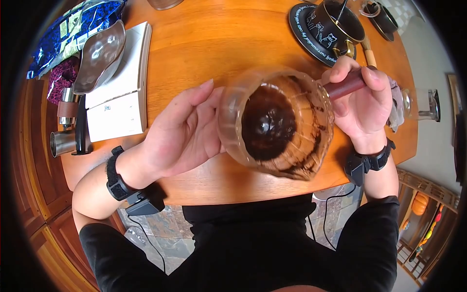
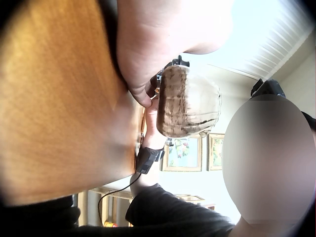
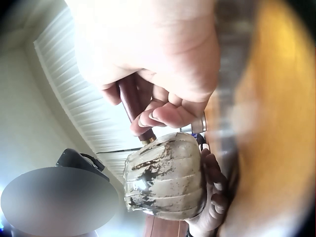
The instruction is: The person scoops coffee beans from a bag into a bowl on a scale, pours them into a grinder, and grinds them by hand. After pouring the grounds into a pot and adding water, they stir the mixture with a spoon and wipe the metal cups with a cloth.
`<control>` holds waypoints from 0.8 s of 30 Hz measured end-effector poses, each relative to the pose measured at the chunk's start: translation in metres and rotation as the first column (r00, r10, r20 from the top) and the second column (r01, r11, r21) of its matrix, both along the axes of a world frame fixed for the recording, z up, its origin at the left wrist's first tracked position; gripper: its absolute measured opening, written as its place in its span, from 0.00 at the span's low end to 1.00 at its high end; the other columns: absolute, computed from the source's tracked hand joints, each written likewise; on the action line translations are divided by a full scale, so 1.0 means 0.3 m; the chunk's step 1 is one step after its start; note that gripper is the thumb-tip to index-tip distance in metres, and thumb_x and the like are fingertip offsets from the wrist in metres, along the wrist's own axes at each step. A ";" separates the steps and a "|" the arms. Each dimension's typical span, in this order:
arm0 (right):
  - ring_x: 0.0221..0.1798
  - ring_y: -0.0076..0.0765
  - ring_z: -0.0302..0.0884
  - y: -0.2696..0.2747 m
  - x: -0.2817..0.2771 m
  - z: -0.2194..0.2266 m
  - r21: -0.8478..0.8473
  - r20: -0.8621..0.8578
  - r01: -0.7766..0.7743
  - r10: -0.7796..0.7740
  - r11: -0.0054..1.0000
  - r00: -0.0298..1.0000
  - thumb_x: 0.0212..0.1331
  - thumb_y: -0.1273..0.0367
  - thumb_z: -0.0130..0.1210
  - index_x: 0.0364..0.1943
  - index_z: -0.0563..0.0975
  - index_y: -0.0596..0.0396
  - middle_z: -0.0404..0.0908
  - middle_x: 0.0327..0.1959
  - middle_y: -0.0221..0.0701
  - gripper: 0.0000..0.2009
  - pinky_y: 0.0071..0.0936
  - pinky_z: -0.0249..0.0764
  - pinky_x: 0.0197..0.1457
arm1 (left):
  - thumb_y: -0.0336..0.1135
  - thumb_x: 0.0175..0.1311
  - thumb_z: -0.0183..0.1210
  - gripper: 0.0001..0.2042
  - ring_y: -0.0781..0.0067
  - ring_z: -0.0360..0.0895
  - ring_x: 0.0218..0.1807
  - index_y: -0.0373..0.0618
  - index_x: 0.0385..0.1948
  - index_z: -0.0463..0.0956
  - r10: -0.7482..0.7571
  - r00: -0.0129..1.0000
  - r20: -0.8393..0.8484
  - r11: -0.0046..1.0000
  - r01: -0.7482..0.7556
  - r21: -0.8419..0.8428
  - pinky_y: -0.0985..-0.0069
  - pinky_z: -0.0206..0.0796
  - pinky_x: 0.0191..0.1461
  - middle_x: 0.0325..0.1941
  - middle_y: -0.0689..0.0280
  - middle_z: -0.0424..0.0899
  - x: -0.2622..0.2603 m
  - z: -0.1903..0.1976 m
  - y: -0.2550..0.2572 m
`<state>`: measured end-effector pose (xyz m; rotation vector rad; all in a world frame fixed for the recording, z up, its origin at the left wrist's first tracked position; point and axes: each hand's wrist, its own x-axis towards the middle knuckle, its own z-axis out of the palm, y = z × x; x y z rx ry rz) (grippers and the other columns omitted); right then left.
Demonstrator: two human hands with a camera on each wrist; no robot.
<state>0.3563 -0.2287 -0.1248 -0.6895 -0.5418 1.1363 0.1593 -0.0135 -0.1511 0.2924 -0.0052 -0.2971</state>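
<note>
A ribbed clear glass coffee pot (image 1: 304, 146) is held up over the table, tilted so its mouth faces the head camera. Dark coffee (image 1: 267, 124) lies in its bottom, and brown grounds streak the inner wall. My right hand (image 1: 372, 104) grips the pot's dark wooden side handle (image 1: 346, 86); the right wrist view shows fingers curled about this handle (image 3: 132, 103). Palm up, my left hand (image 1: 185, 129) lies against the pot's other side, its fingers loosely extended and partly hidden behind the glass. In the right wrist view, those fingers (image 3: 213, 185) sit along the pot's base.
A black cup (image 1: 338, 24) with a spoon stands on a printed saucer (image 1: 304, 36) at the back right. To the left are a white box (image 1: 116, 109), a brown scoop-shaped dish (image 1: 100, 56), a metal grinder (image 1: 68, 107) and a blue bag (image 1: 73, 34). Cables hang from both wrists.
</note>
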 end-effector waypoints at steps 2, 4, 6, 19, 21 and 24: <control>0.25 0.32 0.74 -0.007 0.009 0.001 -0.018 -0.011 -0.026 0.026 1.000 1.000 0.64 0.55 0.44 0.44 0.76 0.72 0.79 0.22 0.40 0.26 0.25 0.68 0.33 | 0.51 0.76 0.28 0.30 0.57 0.61 0.72 0.38 0.70 0.52 -0.006 0.997 -0.072 0.989 0.016 0.145 0.59 0.50 0.76 0.71 0.54 0.63 0.002 0.017 -0.001; 0.26 0.31 0.74 -0.007 0.010 0.002 -0.010 -0.007 -0.033 0.033 0.999 0.999 0.64 0.55 0.44 0.44 0.76 0.72 0.79 0.23 0.40 0.26 0.25 0.68 0.33 | 0.51 0.76 0.28 0.30 0.58 0.61 0.72 0.39 0.70 0.52 -0.010 0.995 -0.095 0.981 0.028 0.193 0.59 0.51 0.76 0.71 0.55 0.63 0.003 0.024 -0.001; 0.26 0.31 0.74 -0.001 0.001 -0.001 0.022 0.008 -0.022 0.022 1.000 1.000 0.64 0.55 0.44 0.44 0.76 0.72 0.79 0.23 0.40 0.26 0.25 0.68 0.34 | 0.51 0.76 0.28 0.29 0.58 0.61 0.72 0.40 0.70 0.52 -0.019 0.997 -0.070 0.989 0.029 0.147 0.58 0.51 0.75 0.71 0.55 0.64 0.001 0.023 0.002; 0.29 0.30 0.73 -0.003 0.016 0.005 0.052 0.022 -0.014 0.013 0.999 1.000 0.63 0.56 0.45 0.46 0.76 0.71 0.80 0.29 0.41 0.26 0.26 0.65 0.38 | 0.52 0.76 0.30 0.29 0.64 0.65 0.67 0.41 0.69 0.54 0.003 0.994 -0.106 0.982 0.017 0.188 0.63 0.58 0.68 0.68 0.59 0.67 0.001 0.036 -0.001; 0.30 0.30 0.73 -0.004 0.009 0.010 0.043 0.007 0.006 -0.006 0.999 1.000 0.63 0.56 0.45 0.47 0.75 0.71 0.80 0.31 0.41 0.25 0.26 0.66 0.38 | 0.52 0.76 0.29 0.29 0.64 0.65 0.67 0.41 0.69 0.54 -0.002 0.996 -0.085 0.987 0.016 0.162 0.63 0.58 0.69 0.68 0.59 0.67 -0.002 0.027 0.002; 0.32 0.29 0.73 -0.003 0.012 0.001 0.096 0.062 -0.014 0.008 0.995 0.998 0.63 0.57 0.46 0.47 0.75 0.71 0.80 0.33 0.41 0.25 0.27 0.66 0.39 | 0.52 0.76 0.29 0.29 0.65 0.65 0.68 0.41 0.70 0.53 0.001 0.999 -0.049 0.989 0.006 0.145 0.63 0.57 0.69 0.69 0.59 0.66 -0.001 0.022 0.003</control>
